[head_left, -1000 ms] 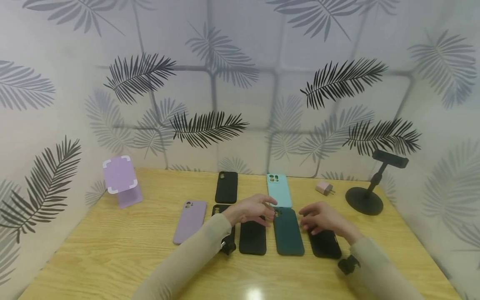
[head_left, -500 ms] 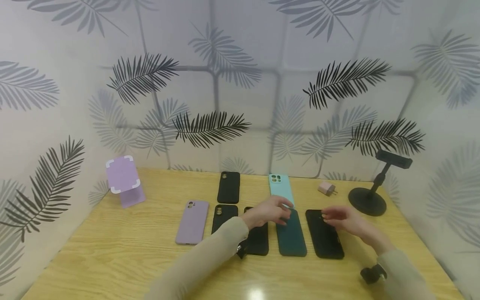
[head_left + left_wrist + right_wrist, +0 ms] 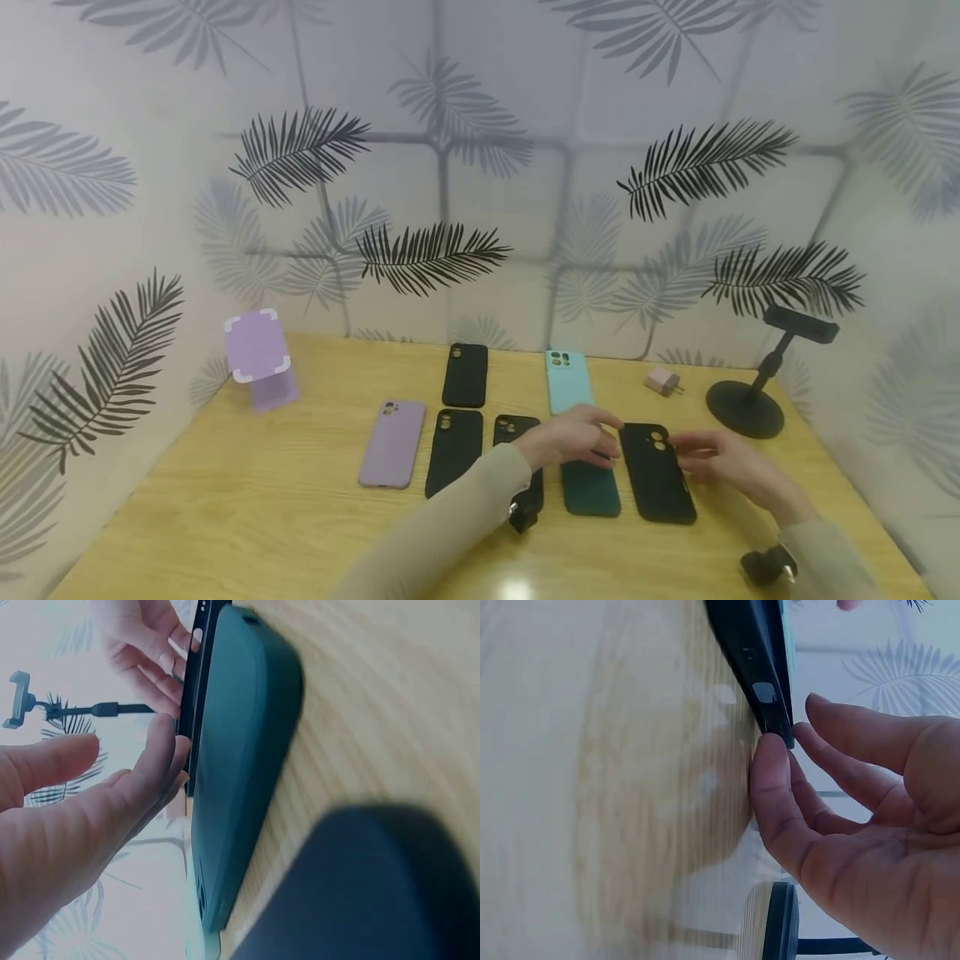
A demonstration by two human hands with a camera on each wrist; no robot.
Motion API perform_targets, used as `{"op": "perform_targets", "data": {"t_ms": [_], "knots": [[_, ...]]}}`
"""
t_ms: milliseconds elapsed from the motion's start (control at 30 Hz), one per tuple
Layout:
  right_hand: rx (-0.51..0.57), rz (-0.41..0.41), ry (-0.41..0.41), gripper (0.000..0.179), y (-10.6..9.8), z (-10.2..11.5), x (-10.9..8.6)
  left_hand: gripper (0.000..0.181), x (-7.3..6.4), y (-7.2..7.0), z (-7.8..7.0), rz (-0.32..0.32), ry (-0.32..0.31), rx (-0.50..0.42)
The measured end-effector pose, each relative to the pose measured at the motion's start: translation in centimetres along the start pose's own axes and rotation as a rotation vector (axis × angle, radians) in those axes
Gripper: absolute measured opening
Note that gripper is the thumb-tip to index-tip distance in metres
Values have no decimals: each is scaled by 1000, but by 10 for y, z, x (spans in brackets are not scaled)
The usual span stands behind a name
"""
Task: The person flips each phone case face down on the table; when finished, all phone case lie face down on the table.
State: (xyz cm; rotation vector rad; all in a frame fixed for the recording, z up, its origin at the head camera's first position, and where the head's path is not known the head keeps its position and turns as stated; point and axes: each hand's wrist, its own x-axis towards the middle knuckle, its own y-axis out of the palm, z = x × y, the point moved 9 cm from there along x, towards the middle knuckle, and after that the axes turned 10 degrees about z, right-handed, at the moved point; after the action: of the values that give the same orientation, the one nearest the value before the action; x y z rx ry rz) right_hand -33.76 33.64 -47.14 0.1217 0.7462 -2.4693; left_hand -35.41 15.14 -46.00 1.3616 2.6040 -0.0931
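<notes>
The black phone case [image 3: 656,479] at the right end of the front row lies on the table, camera cutouts at its upper right. My right hand [image 3: 720,465] is at that case's right side; in the right wrist view its fingertips [image 3: 772,754] touch the case's edge, the thumb standing off. My left hand [image 3: 576,437] hovers over the dark green phone case [image 3: 592,493], hiding its upper part. Its fingers are loosely extended, tips near the left edge of the black case. In the left wrist view nothing sits between that hand's thumb and fingers.
Left along the row lie a black case [image 3: 517,429] partly under my left sleeve, another black case [image 3: 453,454] and a lilac case [image 3: 392,446]. Behind are a black case [image 3: 465,375], a turquoise case [image 3: 570,387], a pink charger [image 3: 662,381], a black stand [image 3: 745,408] and a lilac stand [image 3: 257,346].
My left hand has moved right, from above a black case to over the green one. My right hand has gone from over the rightmost black case to its right side, uncovering its top.
</notes>
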Motion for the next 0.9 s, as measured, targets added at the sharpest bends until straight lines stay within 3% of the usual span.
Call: {"op": "perform_targets", "data": {"t_ms": [167,467,900], "knots": [[26,5,8,52,1,0,-1,52,6,10,0,32,-15,-20],[92,33,10,54,7,-2,1,52,8,16,5,38,-39,-84],[119,51,9,61,9,6,2,41,5,7,4,-104,-5,-167]]}}
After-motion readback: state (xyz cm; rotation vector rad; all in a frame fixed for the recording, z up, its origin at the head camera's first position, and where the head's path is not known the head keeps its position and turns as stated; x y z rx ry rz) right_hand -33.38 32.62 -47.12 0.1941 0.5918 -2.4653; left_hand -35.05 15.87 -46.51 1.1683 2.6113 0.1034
